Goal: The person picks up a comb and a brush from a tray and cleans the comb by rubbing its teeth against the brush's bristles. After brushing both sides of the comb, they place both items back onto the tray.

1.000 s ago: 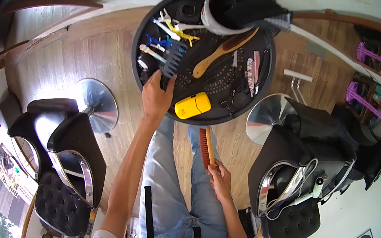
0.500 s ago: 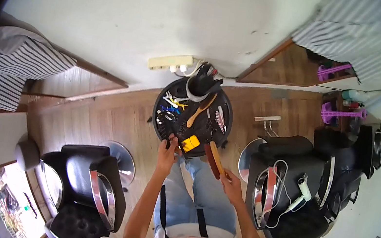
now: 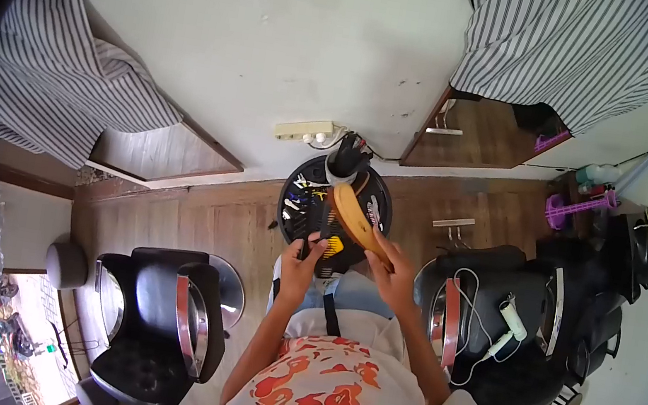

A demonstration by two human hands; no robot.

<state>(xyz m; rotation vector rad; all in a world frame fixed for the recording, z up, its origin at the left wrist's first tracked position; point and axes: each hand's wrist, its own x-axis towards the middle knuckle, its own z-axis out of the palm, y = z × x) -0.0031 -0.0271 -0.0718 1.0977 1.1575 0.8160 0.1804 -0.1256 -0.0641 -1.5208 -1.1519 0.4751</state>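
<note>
My right hand (image 3: 392, 278) grips the end of a long wooden bristle brush (image 3: 353, 217), its plain wooden back facing up. Closed beside it, my left hand (image 3: 300, 266) holds a slim black comb (image 3: 326, 224) that points up along the brush's left side. Both are above a round black tray (image 3: 284, 212). Just right of my left fingers lies a yellow clipper guard (image 3: 334, 246). Coloured hair clips (image 3: 300, 189) are spread on the tray's left part. A grey container (image 3: 340, 175) with dark tools stands at its back. The wooden brush on the tray is mostly hidden.
A black salon chair (image 3: 161, 308) stands to the left. On another black chair (image 3: 484, 310) at the right lies a pale hair dryer (image 3: 513, 321) with its cord. A power strip (image 3: 304, 130) sits on the wall behind the tray. Striped cloths (image 3: 556, 53) hang over mirrors.
The wooden brush has moved up and left over the tray, its back turned upward. My left hand has risen from the tray's edge with the black comb. The head view has shifted.
</note>
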